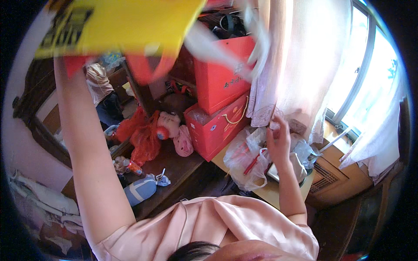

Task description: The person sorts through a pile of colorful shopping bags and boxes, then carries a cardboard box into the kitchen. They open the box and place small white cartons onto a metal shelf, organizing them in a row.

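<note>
My left arm reaches up the left side. A blurred yellow sheet-like thing [137,26], perhaps a bag, with dark print and red parts below it, covers the place of my left hand, so the hand is hidden. My right hand [279,138] is raised with bent fingers at the lower hem of a pale curtain [264,107]; whether it grips something small is unclear. Just left of this hand lies a clear plastic bag [243,160] with red things inside. A blurred whitish strip [212,45] crosses in front of the upper red box [222,75].
Below the upper red box stands a red carton [217,130] with a cord handle. Red netting [143,140], a pink plush toy [183,145] and a blue wrapped bottle-like thing [142,191] lie on the dark tabletop [183,166]. A framed mirror is at left, a window [356,75] at right.
</note>
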Motion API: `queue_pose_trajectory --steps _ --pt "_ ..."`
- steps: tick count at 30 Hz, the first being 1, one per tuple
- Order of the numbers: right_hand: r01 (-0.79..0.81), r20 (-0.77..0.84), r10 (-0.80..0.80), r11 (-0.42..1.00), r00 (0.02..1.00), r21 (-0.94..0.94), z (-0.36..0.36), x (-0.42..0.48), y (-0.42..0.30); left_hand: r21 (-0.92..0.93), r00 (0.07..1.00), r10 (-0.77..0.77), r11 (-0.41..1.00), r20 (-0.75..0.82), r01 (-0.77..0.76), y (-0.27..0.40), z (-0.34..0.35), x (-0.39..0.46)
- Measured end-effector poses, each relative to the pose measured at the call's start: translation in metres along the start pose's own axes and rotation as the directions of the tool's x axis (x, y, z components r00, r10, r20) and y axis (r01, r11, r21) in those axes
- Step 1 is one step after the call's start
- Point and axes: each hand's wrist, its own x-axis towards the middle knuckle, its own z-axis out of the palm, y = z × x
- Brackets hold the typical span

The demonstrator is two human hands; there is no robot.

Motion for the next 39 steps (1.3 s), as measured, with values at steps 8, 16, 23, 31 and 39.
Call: queue_pose_trajectory --steps 8,16,23,31,39 --pt "-0.219 0.200 0.281 0.934 0.938 -0.283 -0.027 -0.058 0.026 -0.013 1.000 0.026 1.000 -0.017 -0.027 -0.071 0.111 0.151" --pt "-0.522 -0.158 0.520 0.691 0.840 -0.500 -0.048 -0.079 0.040 -0.007 1.000 -0.020 1.000 0.000 0.020 -0.174 0.224 0.280" --pt "-0.570 -0.219 0.567 0.569 0.794 -0.593 -0.006 -0.052 0.033 0.073 0.998 -0.065 0.995 0.026 0.063 -0.247 0.290 0.347" --pt "-0.530 -0.141 0.586 0.571 0.798 -0.627 0.038 -0.028 0.046 0.197 0.994 -0.084 0.978 0.064 0.070 -0.290 0.314 0.377" --pt "-0.546 -0.072 0.635 0.594 0.769 -0.591 0.065 -0.004 0.048 0.293 0.993 -0.073 0.955 0.098 0.041 -0.315 0.299 0.379"
